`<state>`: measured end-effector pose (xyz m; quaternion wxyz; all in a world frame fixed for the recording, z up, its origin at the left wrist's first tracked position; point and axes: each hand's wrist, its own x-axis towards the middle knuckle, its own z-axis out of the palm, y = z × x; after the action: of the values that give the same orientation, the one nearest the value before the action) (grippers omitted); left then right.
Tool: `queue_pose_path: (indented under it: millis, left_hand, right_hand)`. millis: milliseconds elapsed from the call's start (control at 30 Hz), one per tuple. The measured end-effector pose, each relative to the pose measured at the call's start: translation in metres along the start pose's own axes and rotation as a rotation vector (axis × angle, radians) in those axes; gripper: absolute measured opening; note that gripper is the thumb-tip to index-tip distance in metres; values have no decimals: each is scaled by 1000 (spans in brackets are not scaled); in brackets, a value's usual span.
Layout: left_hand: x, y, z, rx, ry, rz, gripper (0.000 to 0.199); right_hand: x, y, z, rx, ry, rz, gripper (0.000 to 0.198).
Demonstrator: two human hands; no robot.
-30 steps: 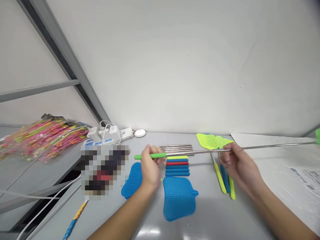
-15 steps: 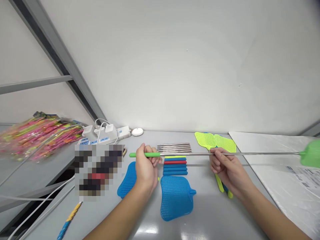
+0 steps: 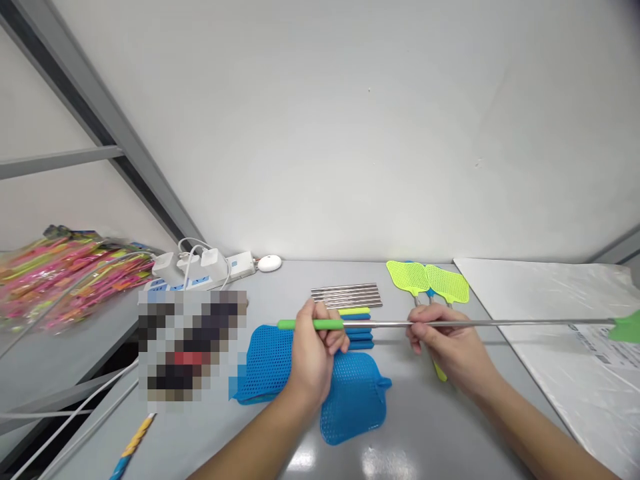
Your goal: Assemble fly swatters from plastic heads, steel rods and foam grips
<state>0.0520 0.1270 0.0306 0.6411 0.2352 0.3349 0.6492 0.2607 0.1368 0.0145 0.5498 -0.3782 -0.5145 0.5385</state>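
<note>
Moved rightward, nearer you: one swatter [image 3: 500,323]. Your left hand [image 3: 315,353] curled round its green grip [image 3: 327,325]; your right hand [image 3: 443,333] pinched its long, straight metal rod [image 3: 380,324].

Green fly swatter [image 3: 477,323], held nearly level above the bench [image 3: 430,433]: slim green grip [image 3: 328,325] at the person's left, long silvery shaft [image 3: 530,323], broad green head [image 3: 629,327] at the right.

Left grip [image 3: 314,357]: bare hand, six o'clock.
Left forearm [image 3: 263,435]: bare, tapering, seven o'clock.
Right grip [image 3: 450,343]: bare hand, four o'clock.
Right forearm [image 3: 525,423]: bare, tapering, four o'clock.
</note>
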Motion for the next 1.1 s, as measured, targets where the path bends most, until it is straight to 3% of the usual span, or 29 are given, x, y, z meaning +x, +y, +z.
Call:
queue_pose_path:
  millis: [100,233,400,500,700,1100]
  left_hand:
    - [-11,-14,5,49,-93,-80,48]
    - [-14,-15,8,82,-178,-139,51]
    - [-3,0,5,33,-95,-24,48]
    - [4,7,0,-4,-24,11,48]
    - [14,13,-8,-30,71,64,48]
    - [17,25,-7,-43,138,159,45]
  right_hand:
    - [-9,-2,17,-68,-87,-93,4]
    - [-15,-9,30,-121,-48,-152,7]
    - [-13,-5,17,-147,-96,-9,17]
    - [-7,-1,2,-32,-23,67,14]
    - [5,-9,-9,141,159,109,18]
    - [10,-7,-14,156,145,109,14]
